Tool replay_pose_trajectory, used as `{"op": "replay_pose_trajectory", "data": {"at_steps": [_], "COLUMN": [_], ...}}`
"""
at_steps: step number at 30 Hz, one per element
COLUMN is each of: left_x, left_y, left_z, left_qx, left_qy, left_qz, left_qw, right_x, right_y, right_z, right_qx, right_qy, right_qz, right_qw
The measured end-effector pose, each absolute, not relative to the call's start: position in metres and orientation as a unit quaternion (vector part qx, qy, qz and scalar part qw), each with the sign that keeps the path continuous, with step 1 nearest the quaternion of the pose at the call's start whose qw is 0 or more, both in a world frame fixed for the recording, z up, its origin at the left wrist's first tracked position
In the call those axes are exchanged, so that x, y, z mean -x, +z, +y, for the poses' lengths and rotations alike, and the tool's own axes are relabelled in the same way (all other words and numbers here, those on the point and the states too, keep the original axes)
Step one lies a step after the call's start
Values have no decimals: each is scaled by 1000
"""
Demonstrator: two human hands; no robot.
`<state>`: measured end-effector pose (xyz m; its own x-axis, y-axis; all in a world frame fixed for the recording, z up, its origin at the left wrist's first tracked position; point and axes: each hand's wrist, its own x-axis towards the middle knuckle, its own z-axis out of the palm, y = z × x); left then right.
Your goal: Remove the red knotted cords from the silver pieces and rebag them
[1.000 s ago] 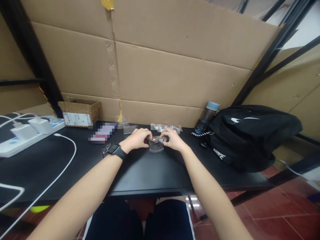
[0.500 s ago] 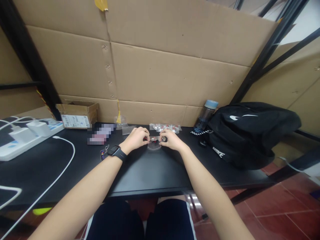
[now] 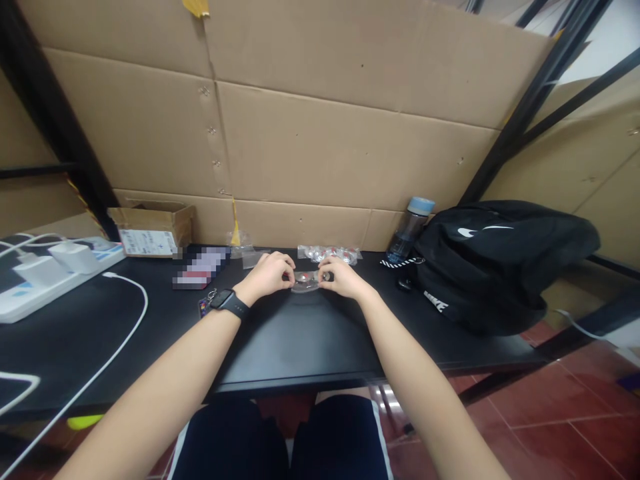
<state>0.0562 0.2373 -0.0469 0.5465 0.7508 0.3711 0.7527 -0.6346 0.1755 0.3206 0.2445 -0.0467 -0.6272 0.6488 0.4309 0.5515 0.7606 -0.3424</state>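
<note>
Between my two hands, just above the black desk, is a small clear plastic bag (image 3: 305, 285) with a shiny item inside that shows a red spot. My left hand (image 3: 271, 273), with a dark watch on the wrist, pinches the bag's left side between thumb and fingers. On the opposite side my right hand (image 3: 341, 278) pinches its right edge. What the item in the bag is I cannot make out. Right behind the hands lie several similar clear packets (image 3: 333, 254) with silvery and red contents.
Flat clear bags (image 3: 253, 259) lie behind my left hand. To the left are a cardboard box (image 3: 153, 230), a white power strip (image 3: 60, 280) with cables, a blurred-out item (image 3: 200, 267) and a keyring. A bottle (image 3: 410, 230) and black backpack (image 3: 505, 267) stand right. Cardboard walls the back.
The clear bag's lower part has drawn up and looks flatter, stretched between my hands. My left hand has shifted slightly to the left. The view has moved a little.
</note>
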Motion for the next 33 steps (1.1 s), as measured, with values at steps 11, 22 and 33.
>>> {"op": "replay_pose_trajectory", "data": {"at_steps": [11, 22, 33], "left_x": [-55, -58, -58], "left_y": [-46, -49, -48], "left_z": [237, 236, 235], "left_qx": [877, 861, 861], "left_qy": [-184, -205, -201], "left_qz": [-443, -464, -467], "left_qw": [-38, -24, -20], "right_x": [-324, -322, -321], "right_y": [-48, -48, -49], "right_z": [246, 245, 247], "right_qx": [343, 355, 350], "right_qy": [94, 98, 99], "right_qz": [-899, -889, -892], "right_qw": [255, 272, 269]}}
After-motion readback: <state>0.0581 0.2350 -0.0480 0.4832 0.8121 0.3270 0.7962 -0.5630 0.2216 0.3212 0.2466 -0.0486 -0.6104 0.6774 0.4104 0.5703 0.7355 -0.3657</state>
